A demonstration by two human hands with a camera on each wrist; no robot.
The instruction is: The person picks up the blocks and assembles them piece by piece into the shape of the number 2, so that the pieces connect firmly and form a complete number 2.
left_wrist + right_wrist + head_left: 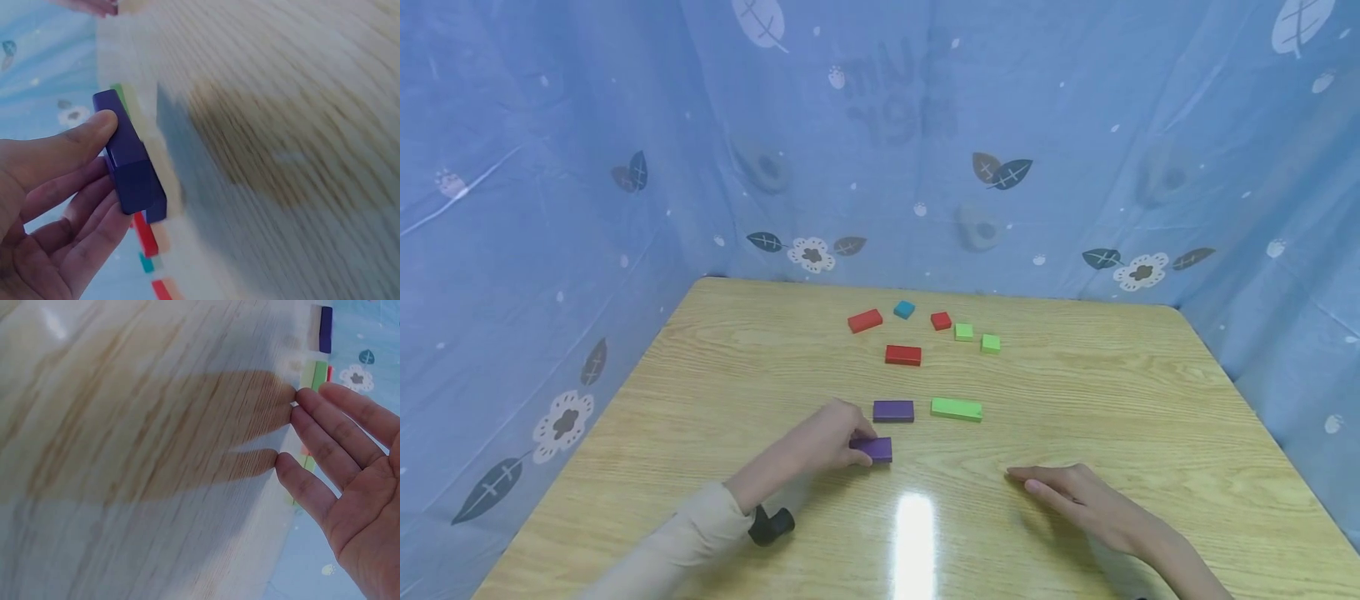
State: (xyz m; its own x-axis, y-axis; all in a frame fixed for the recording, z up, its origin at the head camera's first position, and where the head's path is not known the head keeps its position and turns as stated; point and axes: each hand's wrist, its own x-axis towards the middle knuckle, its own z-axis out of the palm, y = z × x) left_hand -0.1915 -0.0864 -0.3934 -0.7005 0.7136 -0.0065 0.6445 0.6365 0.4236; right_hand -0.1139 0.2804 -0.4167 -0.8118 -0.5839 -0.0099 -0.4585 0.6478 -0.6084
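Observation:
My left hand (831,439) pinches a purple block (877,450) between thumb and fingers. In the left wrist view the thumb presses one long side of this purple block (125,150), and the other fingers are behind it. Just beyond it, a second purple block (893,411) lies on the table, with a long light-green block (957,409) to its right. On the right side, my right hand (1086,504) is held low with fingers extended and nothing in it. The right wrist view shows its fingers (325,447) nearly straight, their tips at or just over the tabletop.
Farther back on the wooden table (1112,392) lie two long red blocks (903,355), a small blue block (904,309), a small red block (941,321) and two small green blocks (991,343). A blue patterned curtain (880,150) encloses the back and sides.

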